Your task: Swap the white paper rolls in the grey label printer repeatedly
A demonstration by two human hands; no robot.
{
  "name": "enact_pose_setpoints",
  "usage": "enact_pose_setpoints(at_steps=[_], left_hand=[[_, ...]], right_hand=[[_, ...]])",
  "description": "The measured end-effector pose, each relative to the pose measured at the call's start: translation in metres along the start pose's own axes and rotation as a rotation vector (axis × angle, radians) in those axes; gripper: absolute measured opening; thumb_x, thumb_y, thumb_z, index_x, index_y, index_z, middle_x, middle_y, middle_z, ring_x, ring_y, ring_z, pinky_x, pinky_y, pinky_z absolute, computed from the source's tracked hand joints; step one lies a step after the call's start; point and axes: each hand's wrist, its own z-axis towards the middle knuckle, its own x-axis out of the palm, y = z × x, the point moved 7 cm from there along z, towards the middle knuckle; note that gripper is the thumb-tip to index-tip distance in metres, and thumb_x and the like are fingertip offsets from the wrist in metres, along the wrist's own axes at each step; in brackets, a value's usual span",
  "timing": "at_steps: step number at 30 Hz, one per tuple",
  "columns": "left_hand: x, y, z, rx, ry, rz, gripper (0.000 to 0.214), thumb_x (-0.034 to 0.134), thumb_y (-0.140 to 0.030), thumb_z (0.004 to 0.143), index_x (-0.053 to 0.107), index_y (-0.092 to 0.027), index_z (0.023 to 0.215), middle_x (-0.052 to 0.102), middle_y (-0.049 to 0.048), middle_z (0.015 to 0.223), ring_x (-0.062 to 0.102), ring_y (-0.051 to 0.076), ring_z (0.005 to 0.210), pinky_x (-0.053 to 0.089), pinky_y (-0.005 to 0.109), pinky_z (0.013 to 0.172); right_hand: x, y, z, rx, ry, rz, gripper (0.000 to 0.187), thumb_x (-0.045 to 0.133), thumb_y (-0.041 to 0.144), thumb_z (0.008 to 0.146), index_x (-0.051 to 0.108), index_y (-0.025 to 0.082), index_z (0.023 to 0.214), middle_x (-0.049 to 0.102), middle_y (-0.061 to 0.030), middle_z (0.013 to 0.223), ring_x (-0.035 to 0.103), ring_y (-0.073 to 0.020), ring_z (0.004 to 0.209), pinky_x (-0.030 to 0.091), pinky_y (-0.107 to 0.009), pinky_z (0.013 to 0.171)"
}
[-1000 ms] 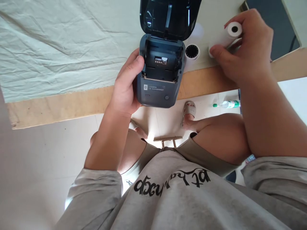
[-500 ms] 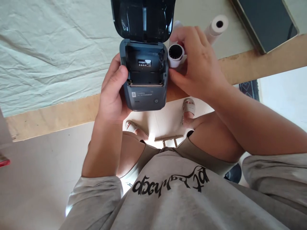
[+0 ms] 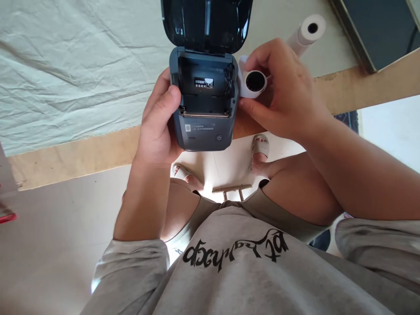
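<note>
A dark blue label printer (image 3: 205, 131) is held near the table's front edge by my left hand (image 3: 159, 118), which wraps its left side with the thumb on the rim. The printer's black lid (image 3: 206, 26) is swung up, baring a hollow compartment with a small printed sticker inside. Just right of the printer, my right hand (image 3: 282, 87) grips a white paper roll (image 3: 244, 89) with a dark core, thumb below and fingers above. A loose flap of its paper stands toward the printer. Some of the right fingertips are hidden behind the roll.
Another white paper roll (image 3: 306, 35) lies on the table beyond my right hand. A dark-screened phone or tablet (image 3: 377, 30) is at the upper right. Wrinkled pale cloth (image 3: 82, 65) covers the table up to its wooden edge (image 3: 75, 146).
In the picture, the printer and both hands have shifted slightly right. The roll in my right hand has turned a little, and more of its loose paper flap shows.
</note>
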Motion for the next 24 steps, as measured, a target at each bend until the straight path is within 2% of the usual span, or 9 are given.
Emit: enact_pose_setpoints(at_steps=[4,8,10,12,14,17,19,21,24], left_hand=[[-0.002,0.002,0.001,0.013,0.017,0.025,0.019,0.046,-0.029,0.082,0.056,-0.025,0.098,0.061,0.003,0.108,0.051,0.028,0.11,0.043,0.038,0.086],[-0.005,0.004,0.002,0.017,-0.023,0.065,0.021,0.044,-0.034,0.082,0.057,-0.027,0.098,0.062,0.0002,0.107,0.051,0.028,0.11,0.043,0.037,0.087],[-0.004,0.004,0.002,0.011,-0.026,0.078,0.022,0.044,-0.035,0.082,0.057,-0.027,0.098,0.063,-0.0009,0.106,0.05,0.028,0.11,0.043,0.037,0.088],[-0.004,0.004,0.001,0.005,-0.044,0.073,0.02,0.043,-0.033,0.082,0.057,-0.028,0.097,0.063,-0.0014,0.104,0.051,0.027,0.109,0.044,0.038,0.088],[-0.003,0.004,0.0,0.003,-0.063,0.058,0.019,0.043,-0.03,0.083,0.057,-0.029,0.095,0.063,-0.0011,0.101,0.052,0.027,0.107,0.044,0.039,0.086],[-0.002,0.004,0.001,0.011,-0.058,0.057,0.018,0.043,-0.03,0.082,0.057,-0.029,0.094,0.063,-0.0002,0.102,0.054,0.028,0.104,0.046,0.041,0.082],[-0.002,0.005,0.002,0.036,-0.046,0.08,0.018,0.045,-0.035,0.081,0.057,-0.03,0.094,0.062,0.0,0.102,0.055,0.029,0.104,0.047,0.043,0.08],[-0.003,0.005,0.004,0.079,-0.058,0.096,0.02,0.046,-0.041,0.079,0.057,-0.032,0.092,0.062,0.0001,0.1,0.055,0.031,0.103,0.047,0.045,0.078],[-0.005,0.006,0.006,0.11,-0.088,0.101,0.02,0.045,-0.042,0.079,0.057,-0.032,0.092,0.063,-0.0004,0.098,0.056,0.031,0.104,0.047,0.046,0.078]], right_hand=[[0.0,0.001,-0.002,0.011,0.035,-0.032,0.04,0.045,0.005,0.061,0.044,0.026,0.096,0.056,-0.0005,0.094,0.051,-0.015,0.082,0.044,-0.03,0.072],[0.002,0.001,-0.002,0.035,-0.007,-0.078,0.032,0.052,0.014,0.066,0.049,0.024,0.096,0.05,-0.0057,0.097,0.049,-0.0168,0.088,0.044,-0.031,0.074],[0.002,-0.002,-0.001,0.049,-0.033,-0.02,0.035,0.055,0.016,0.065,0.048,0.025,0.098,0.05,-0.0045,0.096,0.049,-0.0152,0.086,0.044,-0.029,0.074],[0.0,-0.007,0.0,0.082,-0.076,0.153,0.044,0.056,0.013,0.062,0.043,0.026,0.102,0.051,-0.0023,0.096,0.048,-0.0109,0.075,0.043,-0.025,0.064],[-0.003,-0.013,0.001,0.141,-0.121,0.429,0.047,0.05,0.011,0.061,0.039,0.025,0.105,0.05,-0.0015,0.092,0.047,-0.0085,0.065,0.039,-0.023,0.051],[0.002,-0.02,0.002,0.319,-0.096,0.841,0.039,0.038,0.016,0.064,0.038,0.023,0.103,0.05,-0.0021,0.084,0.051,-0.011,0.061,0.033,-0.023,0.04],[0.008,-0.018,0.002,0.419,-0.032,0.96,0.032,0.037,0.022,0.068,0.04,0.023,0.1,0.048,-0.0012,0.081,0.048,-0.0096,0.055,0.03,-0.022,0.037],[0.006,-0.009,0.004,0.361,-0.001,0.947,0.033,0.049,0.026,0.067,0.041,0.021,0.099,0.045,0.0011,0.08,0.042,-0.0054,0.053,0.032,-0.021,0.042],[-0.007,0.011,0.006,0.098,-0.05,0.689,0.042,0.058,0.017,0.061,0.045,0.016,0.101,0.046,0.0006,0.09,0.044,-0.0051,0.072,0.04,-0.021,0.065]])
